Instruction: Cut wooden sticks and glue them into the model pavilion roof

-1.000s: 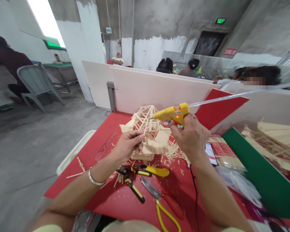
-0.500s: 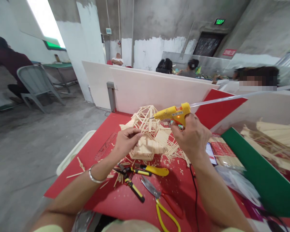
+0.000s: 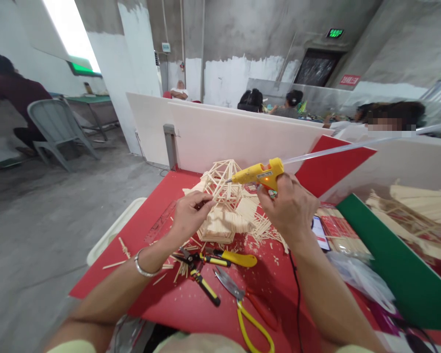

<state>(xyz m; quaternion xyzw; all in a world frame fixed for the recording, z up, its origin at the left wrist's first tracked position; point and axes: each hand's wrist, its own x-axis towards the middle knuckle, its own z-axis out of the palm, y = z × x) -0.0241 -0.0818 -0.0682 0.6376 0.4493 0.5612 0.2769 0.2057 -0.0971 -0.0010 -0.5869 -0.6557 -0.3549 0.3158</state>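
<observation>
My right hand (image 3: 292, 206) is wrapped round the handle of a yellow hot glue gun (image 3: 259, 174), a long clear glue stick (image 3: 327, 151) running out of its back. The gun's nozzle points left, close to a stick frame (image 3: 230, 181) built of thin pale wooden sticks; whether it touches is unclear. At the frame's left side, my left hand (image 3: 193, 213) is closed in a pinch on what looks like a thin wooden stick at the fingertips. Below the frame lies a part covered with side-by-side sticks (image 3: 224, 223).
On the red table (image 3: 161, 196) lie black-and-yellow pliers (image 3: 204, 284), a yellow-handled cutter (image 3: 238, 259), and red-and-yellow pliers (image 3: 238, 299). Loose sticks (image 3: 266, 228) and shavings are scattered about. A phone (image 3: 320, 233) and green board (image 3: 397, 264) are at right; a white partition (image 3: 242, 132) stands behind.
My right hand and the glue gun have shifted slightly left, bringing the nozzle nearer my left fingertips. My left hand has barely moved.
</observation>
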